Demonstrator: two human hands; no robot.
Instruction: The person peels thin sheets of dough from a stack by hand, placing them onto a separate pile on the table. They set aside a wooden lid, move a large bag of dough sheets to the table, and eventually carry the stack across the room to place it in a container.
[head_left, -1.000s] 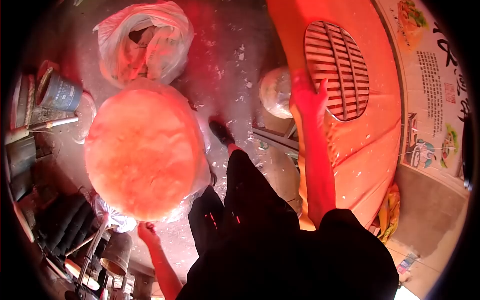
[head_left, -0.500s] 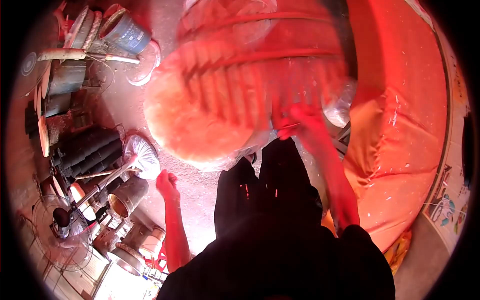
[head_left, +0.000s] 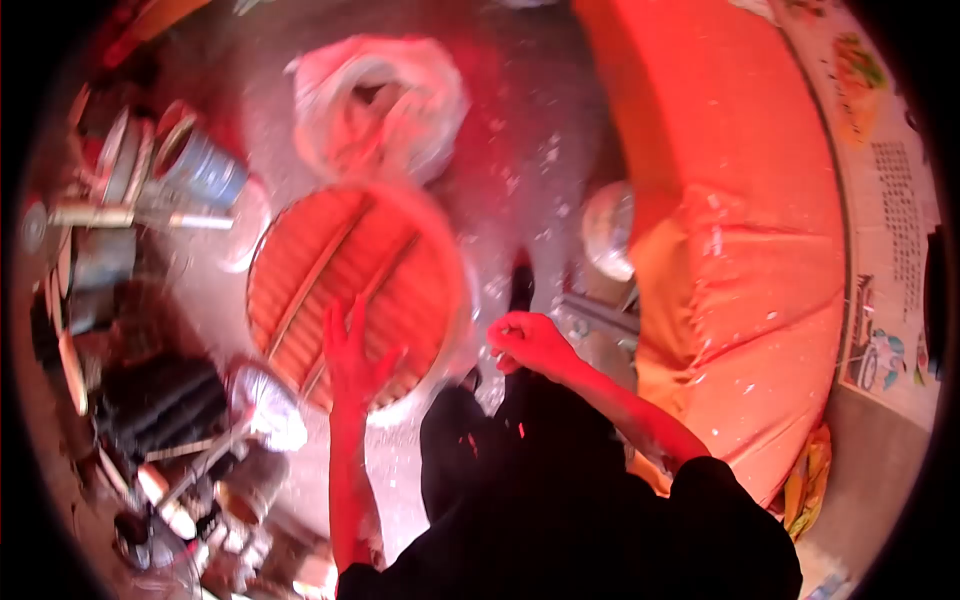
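A round slatted lid (head_left: 300, 270) with two long crossbars lies over the top of a wide round container (head_left: 462, 300), whose pale rim shows at the right. My left hand (head_left: 358, 350) rests on the near part of the slats, fingers spread and nothing gripped. To the right of the lid, above my knees, my right hand (head_left: 530, 343) hangs apart from it with fingers curled in. Whether anything is inside those fingers is hidden. What the container holds is covered by the lid.
Beyond the lid stands a plastic-lined tub (head_left: 440, 90). An orange cloth-covered surface (head_left: 770, 280) runs along the right, with a shiny bowl (head_left: 608, 230) beside it. On the left are a blue bucket (head_left: 205, 172), dark stacked pieces (head_left: 165, 400) and a plastic-wrapped round object (head_left: 268, 405).
The slatted lid, blurred in my right hand over pale round contents, now lies flat on the container. My left hand moved up onto it; my right hand let go and lowered.
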